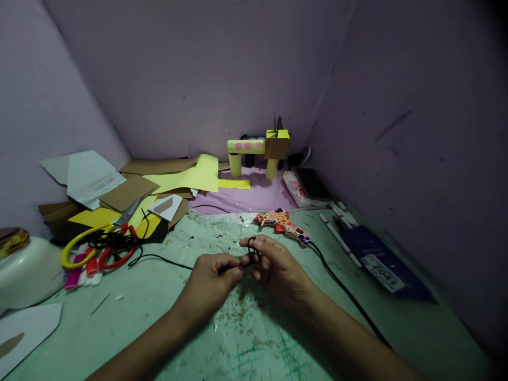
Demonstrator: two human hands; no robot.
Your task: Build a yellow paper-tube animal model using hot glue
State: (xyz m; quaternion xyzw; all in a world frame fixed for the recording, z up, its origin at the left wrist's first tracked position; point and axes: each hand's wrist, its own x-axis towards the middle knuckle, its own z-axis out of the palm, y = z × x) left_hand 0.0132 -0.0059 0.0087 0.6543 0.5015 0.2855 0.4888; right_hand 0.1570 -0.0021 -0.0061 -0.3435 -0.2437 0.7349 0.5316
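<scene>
pale lilac walls close in on three sides and meet in a corner just behind the small yellow paper model, which serves as the landmark here. the wall right of the model is darker and bears a few scuffs and streaks. the model stands on a pink sheet laid against the back wall. in front of it stretches a worn green work surface, scratched, pen-marked and strewn with tiny scraps. left of the model, loose brown cardboard and yellow paper lie stacked against the wall. the light is dim and even, fading to shadow at the far right.
</scene>
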